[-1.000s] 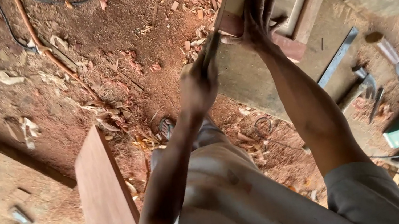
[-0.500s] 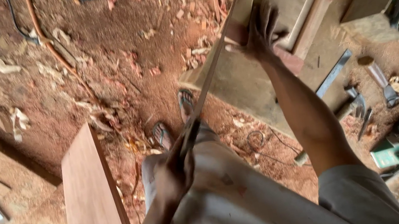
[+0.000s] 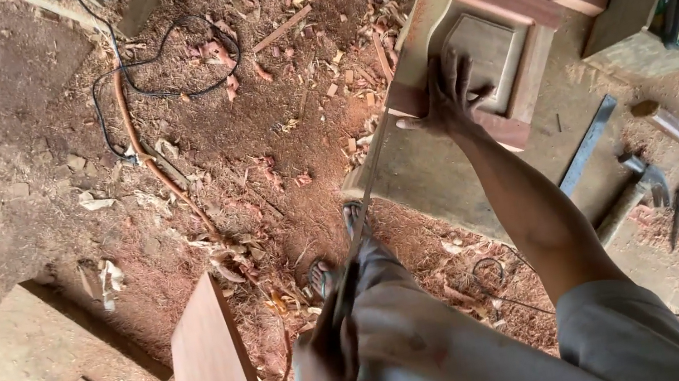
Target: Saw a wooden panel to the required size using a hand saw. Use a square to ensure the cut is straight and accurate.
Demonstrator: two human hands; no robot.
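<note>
Right hand [image 3: 446, 99] is spread flat, fingers splayed, pressing on the carved wooden panel [image 3: 490, 55] that sits on the desk [image 3: 439, 183]. Left hand [image 3: 327, 376] is wrapped tight around the handle of a hand saw [image 3: 364, 200], down low by the knee, blade running up to the panel's edge just beside the right hand. Past the right forearm there's a metal ruler [image 3: 587, 146], a hammer [image 3: 647, 185] and a chisel [image 3: 674, 130]. A plank [image 3: 214, 377] stands just beside the left hand, black cable [image 3: 155, 74] lies on the sawdusty floor
</note>
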